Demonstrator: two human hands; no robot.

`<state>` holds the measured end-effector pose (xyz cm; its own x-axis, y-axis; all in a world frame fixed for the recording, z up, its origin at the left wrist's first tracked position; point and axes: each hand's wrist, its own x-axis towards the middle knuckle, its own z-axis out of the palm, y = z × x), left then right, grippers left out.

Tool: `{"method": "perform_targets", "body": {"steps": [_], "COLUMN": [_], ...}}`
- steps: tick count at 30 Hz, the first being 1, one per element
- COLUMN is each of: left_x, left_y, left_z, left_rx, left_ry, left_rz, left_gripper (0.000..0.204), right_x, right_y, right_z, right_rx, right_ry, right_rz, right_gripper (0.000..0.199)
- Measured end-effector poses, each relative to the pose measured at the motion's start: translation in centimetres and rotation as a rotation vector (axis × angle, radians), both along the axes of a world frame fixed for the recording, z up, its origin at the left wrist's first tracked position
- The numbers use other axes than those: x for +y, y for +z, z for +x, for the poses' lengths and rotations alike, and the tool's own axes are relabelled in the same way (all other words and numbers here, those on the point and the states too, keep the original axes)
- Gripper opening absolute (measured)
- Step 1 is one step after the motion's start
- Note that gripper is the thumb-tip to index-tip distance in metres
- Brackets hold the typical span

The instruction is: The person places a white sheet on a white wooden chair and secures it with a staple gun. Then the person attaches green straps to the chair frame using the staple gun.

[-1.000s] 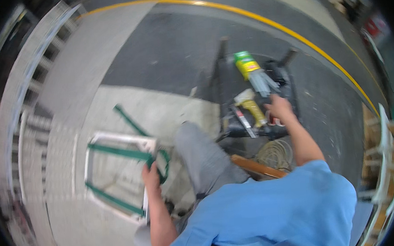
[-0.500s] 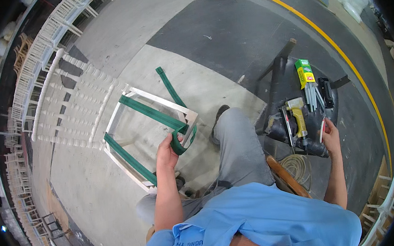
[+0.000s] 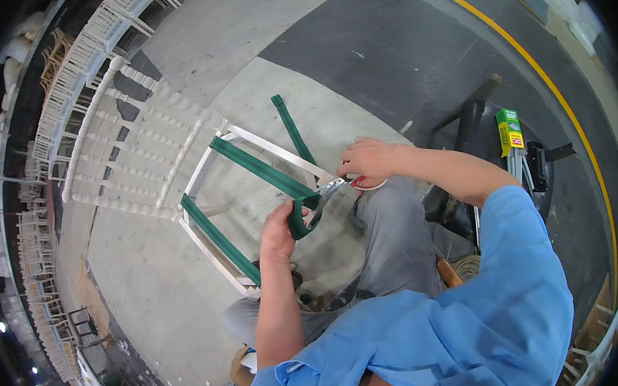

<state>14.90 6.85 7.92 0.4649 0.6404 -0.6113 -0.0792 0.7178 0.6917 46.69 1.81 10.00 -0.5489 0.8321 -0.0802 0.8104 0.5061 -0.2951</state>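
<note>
A white wooden chair (image 3: pixel 265 145) with a turned-spindle back lies tipped in front of me, green webbing straps (image 3: pixel 260 169) running along and across its seat frame. My left hand (image 3: pixel 279 232) is closed on a looped end of the webbing beside the frame's near right corner. My right hand (image 3: pixel 373 160) grips a pair of scissors (image 3: pixel 333 187) with red and white handles. Their metal blades point left and reach the webbing at that corner; whether they have cut into it I cannot tell. Another length of webbing (image 3: pixel 291 127) hangs beyond the frame's far rail.
On my right stands a black seat (image 3: pixel 471 118) carrying a green and yellow box (image 3: pixel 509 132), grey staple strips (image 3: pixel 517 165) and a black tool (image 3: pixel 537 166). My right arm hides part of it. A coiled hose (image 3: pixel 467 266) lies below. Rows of white chairs (image 3: pixel 97 39) line the left.
My right hand has swung left from the black seat to the chair corner, bringing the scissors to the webbing. My left hand keeps its hold on the strap. The view has shifted slightly.
</note>
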Motion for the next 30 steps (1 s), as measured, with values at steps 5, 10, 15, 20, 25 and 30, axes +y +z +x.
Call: {"method": "perform_targets", "body": {"steps": [5,10,15,20,25,30], "left_x": [-0.1,0.0,-0.2,-2.1,-5.7,-9.2], "left_y": [0.8,0.9,1.1,-2.0,-7.1,-9.4], "left_z": [0.0,0.1,-0.8,-5.7,-7.3,-6.1], "left_rx": [0.054,0.062,-0.003,0.288,0.862,1.036], "left_ry": [0.028,0.028,0.061,-0.061,-0.445,-0.360], "left_rz": [-0.022,-0.027,-0.010,0.367,0.962,1.283], "left_gripper": [0.025,0.024,0.024,0.026,0.033,0.035], "right_x": [3.4,4.8,4.0,0.4,-12.9,-31.3], "right_y": [-3.0,-4.0,-3.0,1.1,5.1,4.5], "right_z": [-1.6,-3.5,-4.3,-1.6,3.9,8.5], "right_rx": [-0.068,-0.121,-0.136,0.251,0.518,0.368], "right_ry": [0.175,0.266,0.219,-0.184,-0.910,-1.703], "right_rz": [-0.002,0.029,-0.158,0.054,0.294,0.374], "right_gripper": [0.039,0.034,0.030,0.036,0.054,0.061]}}
